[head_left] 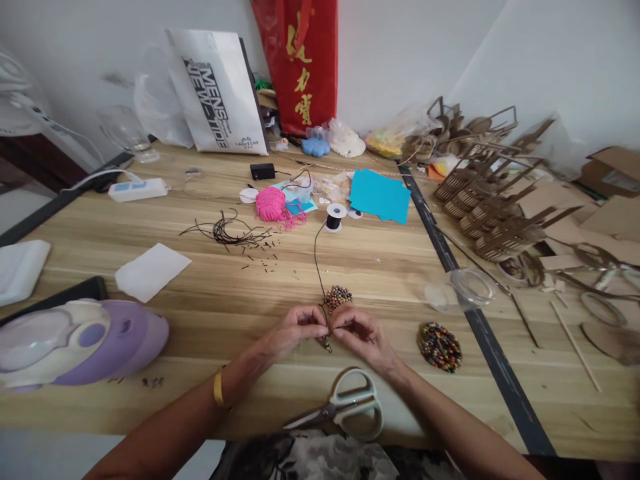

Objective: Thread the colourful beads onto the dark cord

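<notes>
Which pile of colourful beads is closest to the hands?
The small bead cluster just above the hands, on the black cord. The bigger bead pile lies farther right.

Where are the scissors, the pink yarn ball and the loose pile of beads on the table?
scissors (350, 403): head view, on the pale handle loops.
pink yarn ball (271, 203): head view, middle of the ball.
pile of beads (440, 346): head view, centre of the heap.

A craft workshop: wooden table (380, 267) strewn with beads (440, 347), thread spool (335, 217), scissors (345, 407).
</notes>
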Motion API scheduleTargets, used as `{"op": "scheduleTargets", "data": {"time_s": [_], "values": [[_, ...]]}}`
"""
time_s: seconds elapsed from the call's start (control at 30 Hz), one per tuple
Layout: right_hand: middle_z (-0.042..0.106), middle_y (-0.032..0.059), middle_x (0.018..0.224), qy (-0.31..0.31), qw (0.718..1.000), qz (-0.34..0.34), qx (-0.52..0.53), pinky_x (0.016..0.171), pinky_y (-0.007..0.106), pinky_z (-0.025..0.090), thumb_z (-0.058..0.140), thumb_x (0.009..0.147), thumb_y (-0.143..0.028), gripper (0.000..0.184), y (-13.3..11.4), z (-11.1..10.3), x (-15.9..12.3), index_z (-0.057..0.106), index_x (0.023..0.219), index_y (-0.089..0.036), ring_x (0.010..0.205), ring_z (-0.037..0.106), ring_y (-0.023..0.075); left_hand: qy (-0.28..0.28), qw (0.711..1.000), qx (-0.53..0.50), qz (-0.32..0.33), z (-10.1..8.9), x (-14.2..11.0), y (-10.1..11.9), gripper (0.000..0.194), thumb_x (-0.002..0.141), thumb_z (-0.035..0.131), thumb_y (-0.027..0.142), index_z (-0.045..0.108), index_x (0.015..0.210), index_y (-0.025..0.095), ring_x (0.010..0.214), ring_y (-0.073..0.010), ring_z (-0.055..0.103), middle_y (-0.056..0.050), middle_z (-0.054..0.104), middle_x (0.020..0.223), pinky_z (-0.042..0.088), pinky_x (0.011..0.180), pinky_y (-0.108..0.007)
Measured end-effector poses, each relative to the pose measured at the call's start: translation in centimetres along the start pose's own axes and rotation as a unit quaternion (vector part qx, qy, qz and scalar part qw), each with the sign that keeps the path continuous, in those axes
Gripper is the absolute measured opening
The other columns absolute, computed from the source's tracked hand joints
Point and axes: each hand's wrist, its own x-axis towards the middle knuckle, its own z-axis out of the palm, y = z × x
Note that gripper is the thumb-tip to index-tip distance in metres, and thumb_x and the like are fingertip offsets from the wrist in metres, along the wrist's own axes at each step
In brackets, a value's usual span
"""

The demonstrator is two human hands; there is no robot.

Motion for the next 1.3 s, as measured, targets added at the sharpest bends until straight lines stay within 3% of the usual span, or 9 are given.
{"op": "scheduleTargets", "data": {"time_s": [0.13, 0.27, 0.47, 0.63, 0.77, 0.9, 1.0, 1.3], "values": [[0.057, 0.0030, 0.077, 0.009, 0.997, 0.038, 0.065, 0.062, 0.025, 0.047, 0.061, 0.086, -0.037, 0.020, 0.1, 0.1, -0.4, 0.057, 0.082, -0.018, 0.068, 0.056, 0.0130, 0.016, 0.999, 0.007, 0.045, -0.3, -0.1, 0.5, 0.020, 0.066, 0.075, 0.025, 0.059, 0.063, 0.012, 0.069, -0.0121, 0.051, -0.002, 0.057, 0.070, 0.039, 0.068, -0.024], [0.058, 0.0011, 0.071, 0.012, 0.995, 0.075, 0.064, 0.057, 0.023, 0.048, 0.062, 0.085, -0.040, 0.022, 0.1, 0.1, -0.8, 0.057, 0.086, -0.018, 0.060, 0.058, 0.0115, 0.048, 0.996, 0.012, 0.071, -0.5, -0.3, 1.2, 0.022, 0.065, 0.075, 0.026, 0.058, 0.063, 0.013, 0.070, -0.0132, 0.052, -0.001, 0.056, 0.069, 0.038, 0.067, -0.024], [0.060, 0.0018, 0.068, 0.015, 0.996, 0.076, 0.042, 0.055, 0.023, 0.048, 0.059, 0.087, -0.038, 0.021, 0.2, -0.2, -1.0, 0.058, 0.084, -0.017, 0.057, 0.058, 0.0112, 0.105, 0.991, 0.022, 0.084, -0.9, -0.5, 1.7, 0.020, 0.066, 0.075, 0.027, 0.059, 0.066, 0.014, 0.067, -0.0131, 0.053, -0.001, 0.059, 0.067, 0.039, 0.067, -0.025], [0.058, -0.0003, 0.065, 0.017, 0.995, 0.086, 0.043, 0.050, 0.021, 0.042, 0.057, 0.088, -0.040, 0.023, 0.6, -0.3, -0.7, 0.055, 0.089, -0.017, 0.051, 0.053, 0.0094, 0.121, 0.985, 0.033, 0.115, -1.2, -0.6, 1.8, 0.016, 0.069, 0.073, 0.023, 0.060, 0.068, 0.015, 0.063, -0.0116, 0.053, 0.000, 0.061, 0.065, 0.040, 0.064, -0.023], [0.058, 0.0001, 0.066, 0.003, 0.995, 0.094, 0.029, 0.053, 0.022, 0.042, 0.054, 0.090, -0.039, 0.023, 0.6, -0.3, -0.4, 0.055, 0.087, -0.017, 0.054, 0.051, 0.0098, 0.130, 0.977, 0.065, 0.156, -1.1, -0.9, 2.3, 0.012, 0.072, 0.071, 0.022, 0.061, 0.071, 0.016, 0.066, -0.0121, 0.055, 0.000, 0.060, 0.069, 0.042, 0.064, -0.023], [0.058, 0.0029, 0.073, 0.001, 0.997, 0.074, -0.020, 0.057, 0.024, 0.044, 0.054, 0.090, -0.037, 0.022, 0.7, -0.3, -0.4, 0.059, 0.086, -0.016, 0.062, 0.054, 0.0119, 0.139, 0.960, 0.107, 0.219, -0.8, -1.3, 3.0, 0.008, 0.073, 0.070, 0.019, 0.063, 0.071, 0.016, 0.084, -0.0162, 0.058, -0.005, 0.063, 0.085, 0.045, 0.074, -0.026], [0.059, 0.0036, 0.075, 0.012, 0.997, 0.074, -0.011, 0.056, 0.023, 0.045, 0.055, 0.089, -0.038, 0.022, 0.8, -0.3, -0.5, 0.060, 0.087, -0.016, 0.062, 0.054, 0.0119, 0.133, 0.952, 0.111, 0.250, -0.8, -1.5, 3.2, 0.005, 0.075, 0.068, 0.016, 0.063, 0.074, 0.017, 0.080, -0.0150, 0.059, -0.004, 0.064, 0.081, 0.046, 0.074, -0.026], [0.059, -0.0001, 0.061, 0.017, 0.996, 0.082, 0.009, 0.052, 0.022, 0.043, 0.055, 0.089, -0.037, 0.022, 0.9, -0.2, -0.5, 0.058, 0.086, -0.016, 0.054, 0.055, 0.0107, 0.184, 0.949, 0.126, 0.221, -1.7, -1.3, 2.2, 0.007, 0.079, 0.065, 0.019, 0.060, 0.076, 0.016, 0.064, -0.0103, 0.059, 0.000, 0.065, 0.069, 0.046, 0.061, -0.020]]}}
